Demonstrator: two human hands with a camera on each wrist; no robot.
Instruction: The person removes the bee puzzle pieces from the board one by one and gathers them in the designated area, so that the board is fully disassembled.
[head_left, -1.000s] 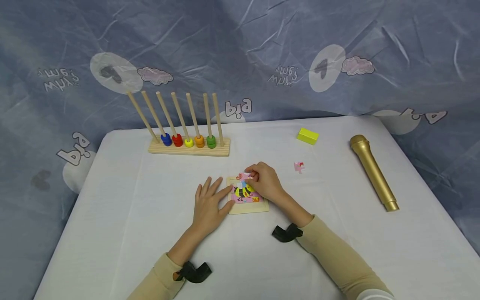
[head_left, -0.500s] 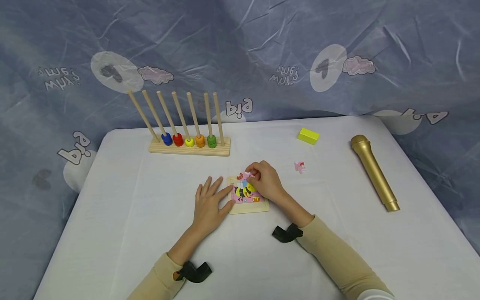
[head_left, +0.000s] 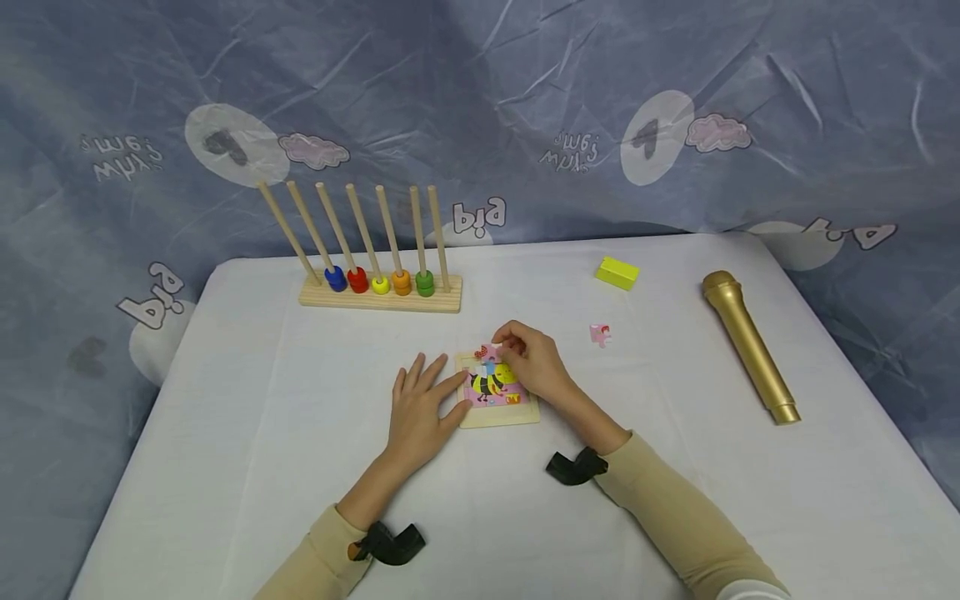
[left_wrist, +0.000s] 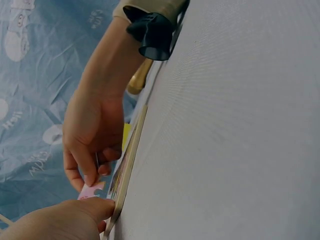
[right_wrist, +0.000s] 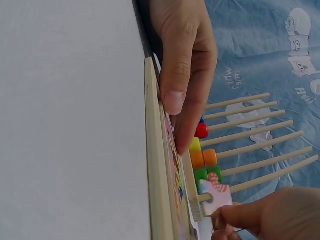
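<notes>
**Figure: Two hands at the puzzle board, mid-tabletop**

Your right hand (head_left: 534, 367) pinches a pink puzzle piece (right_wrist: 216, 194) between thumb and fingers (left_wrist: 90, 176), holding it at the far edge of the puzzle board (head_left: 497, 392); the piece sits tilted above the frame. Your left hand (head_left: 420, 408) lies flat with fingers straight, its thumb and forefinger pressing the board's left edge. The board rests on the tabletop (head_left: 300, 467) roughly at its centre, with bare cloth on the near side and to the left.

Beyond the board, to its far left, stands the peg rack (head_left: 378, 292) with coloured rings low on its rods. A loose pink piece (head_left: 599, 334) lies to the right of the board, apart from it. Farther right and back is a yellow block (head_left: 617, 272); the gold microphone (head_left: 746, 343) lies well to the board's right, near the tabletop's right edge.
</notes>
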